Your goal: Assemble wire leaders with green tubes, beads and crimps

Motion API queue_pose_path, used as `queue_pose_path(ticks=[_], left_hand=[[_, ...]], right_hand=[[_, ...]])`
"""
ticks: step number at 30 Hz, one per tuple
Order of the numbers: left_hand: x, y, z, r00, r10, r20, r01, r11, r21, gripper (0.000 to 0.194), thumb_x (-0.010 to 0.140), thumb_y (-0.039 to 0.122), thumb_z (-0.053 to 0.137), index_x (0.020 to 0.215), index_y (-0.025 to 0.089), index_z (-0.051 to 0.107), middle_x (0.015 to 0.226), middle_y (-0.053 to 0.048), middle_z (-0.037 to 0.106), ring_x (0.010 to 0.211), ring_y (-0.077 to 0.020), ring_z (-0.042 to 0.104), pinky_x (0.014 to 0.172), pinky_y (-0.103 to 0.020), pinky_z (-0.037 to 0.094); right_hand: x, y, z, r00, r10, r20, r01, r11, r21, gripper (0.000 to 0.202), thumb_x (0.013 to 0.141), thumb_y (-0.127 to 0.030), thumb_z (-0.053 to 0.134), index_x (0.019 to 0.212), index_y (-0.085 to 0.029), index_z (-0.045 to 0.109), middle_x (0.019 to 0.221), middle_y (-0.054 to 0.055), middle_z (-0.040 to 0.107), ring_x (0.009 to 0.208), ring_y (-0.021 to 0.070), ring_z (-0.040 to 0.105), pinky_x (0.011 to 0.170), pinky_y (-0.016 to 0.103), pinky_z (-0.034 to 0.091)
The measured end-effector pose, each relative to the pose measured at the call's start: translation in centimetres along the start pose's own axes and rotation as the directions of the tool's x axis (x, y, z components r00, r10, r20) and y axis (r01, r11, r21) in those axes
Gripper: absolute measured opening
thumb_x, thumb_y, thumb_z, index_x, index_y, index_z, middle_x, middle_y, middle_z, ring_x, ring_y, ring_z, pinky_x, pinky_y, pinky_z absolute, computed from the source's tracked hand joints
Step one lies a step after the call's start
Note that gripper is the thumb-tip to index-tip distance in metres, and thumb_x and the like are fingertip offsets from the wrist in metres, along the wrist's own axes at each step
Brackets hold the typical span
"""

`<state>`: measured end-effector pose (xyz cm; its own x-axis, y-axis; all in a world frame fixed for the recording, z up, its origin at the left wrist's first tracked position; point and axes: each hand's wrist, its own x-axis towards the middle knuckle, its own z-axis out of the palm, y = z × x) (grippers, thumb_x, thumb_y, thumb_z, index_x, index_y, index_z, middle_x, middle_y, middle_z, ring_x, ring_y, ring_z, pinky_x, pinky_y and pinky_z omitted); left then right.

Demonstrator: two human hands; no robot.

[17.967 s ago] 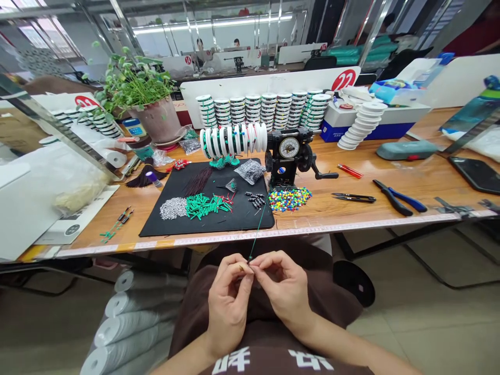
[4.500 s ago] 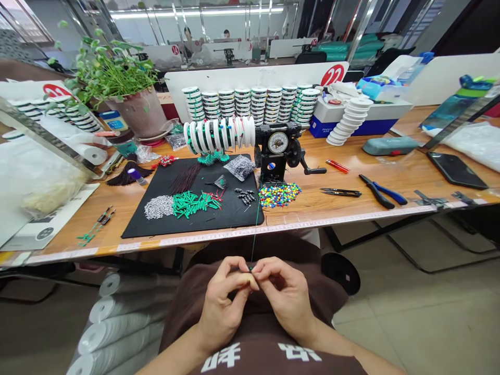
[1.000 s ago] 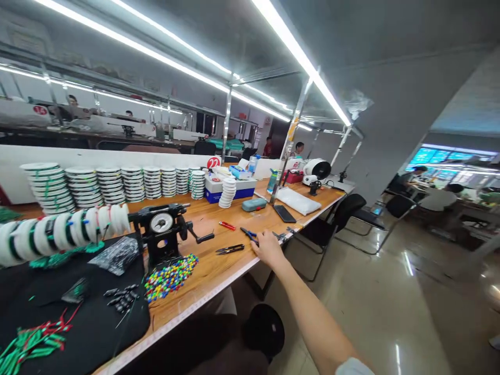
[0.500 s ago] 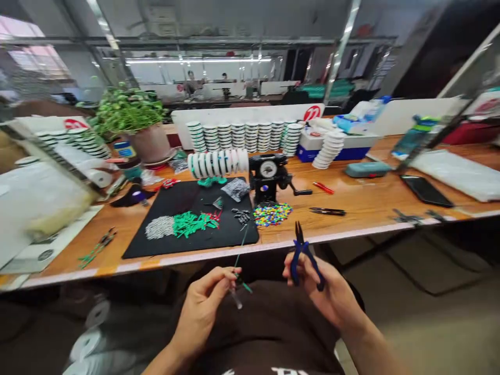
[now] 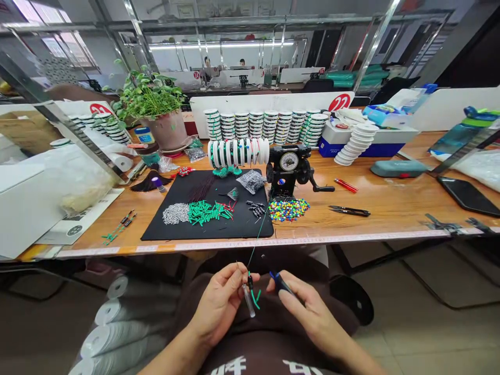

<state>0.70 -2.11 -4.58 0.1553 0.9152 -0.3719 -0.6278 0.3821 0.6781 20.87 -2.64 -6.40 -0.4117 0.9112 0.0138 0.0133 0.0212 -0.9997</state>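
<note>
My left hand (image 5: 224,297) pinches a thin green line (image 5: 255,242) between thumb and fingers, above my lap. A small black piece with green tubing (image 5: 255,298) hangs at those fingers, beside a clear narrow tube (image 5: 249,302). My right hand (image 5: 299,297) is closed around blue-handled pliers (image 5: 282,284), just right of the line; the palm and fingers cover much of them. The green line runs up towards the black mat (image 5: 250,232) on the table.
Green tube pieces (image 5: 209,212), silver bits (image 5: 175,213) and small black parts (image 5: 255,209) lie on the mat. Multicoloured beads (image 5: 289,210) sit below a cranked winder (image 5: 289,166) carrying white spools (image 5: 238,152). Snips (image 5: 349,210), a red pen (image 5: 346,185) and a phone (image 5: 469,195) lie rightward.
The pliers have turned from upright with visible jaws to lying low inside my right hand, which has moved nearer my left. The view has shifted, placing the table items further right.
</note>
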Motion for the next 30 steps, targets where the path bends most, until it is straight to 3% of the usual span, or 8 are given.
queue_pose_path(ticks=[2,6,16,30], left_hand=[[0.0,-0.1,0.2,1.000,-0.017,0.009,0.017,1.000,-0.002,0.028,0.067,0.033,0.093,0.081,0.016,0.076,0.069,0.000,0.068,0.081,-0.0166,0.073,0.069,-0.019,0.055],[-0.1,-0.1,0.3,0.999,-0.028,0.030,0.028,1.000,0.008,0.026,0.068,0.033,0.092,0.080,0.016,0.076,0.069,0.000,0.069,0.077,-0.0152,0.071,0.068,-0.018,0.055],[0.0,-0.3,0.3,0.997,-0.010,0.081,0.007,0.999,0.045,0.022,0.072,0.032,0.089,0.077,0.015,0.076,0.071,-0.001,0.069,0.074,-0.0129,0.068,0.069,-0.018,0.054],[0.1,-0.4,0.3,0.997,-0.037,0.062,0.034,0.998,0.051,0.023,0.070,0.032,0.091,0.077,0.015,0.077,0.069,-0.001,0.067,0.069,-0.0126,0.068,0.068,-0.018,0.054]], right_hand=[[0.0,-0.6,0.0,0.999,-0.020,0.048,0.026,0.991,-0.129,0.031,0.102,-0.042,0.046,0.091,-0.019,0.065,0.093,0.006,0.061,0.088,0.0201,0.056,0.080,0.030,0.042],[-0.1,-1.3,0.3,0.992,-0.030,0.119,0.054,0.978,-0.200,0.031,0.104,-0.037,0.044,0.086,-0.018,0.062,0.091,0.006,0.061,0.085,0.0184,0.054,0.079,0.030,0.041],[0.0,-1.5,0.5,0.993,-0.031,0.118,0.053,0.981,-0.187,0.033,0.103,-0.037,0.044,0.074,-0.020,0.048,0.080,0.003,0.054,0.076,0.0164,0.048,0.071,0.028,0.037],[-0.1,-1.6,0.3,0.995,0.000,0.104,0.020,0.981,-0.191,0.030,0.101,-0.033,0.045,0.075,-0.019,0.051,0.078,0.001,0.053,0.075,0.0159,0.047,0.070,0.027,0.036]])
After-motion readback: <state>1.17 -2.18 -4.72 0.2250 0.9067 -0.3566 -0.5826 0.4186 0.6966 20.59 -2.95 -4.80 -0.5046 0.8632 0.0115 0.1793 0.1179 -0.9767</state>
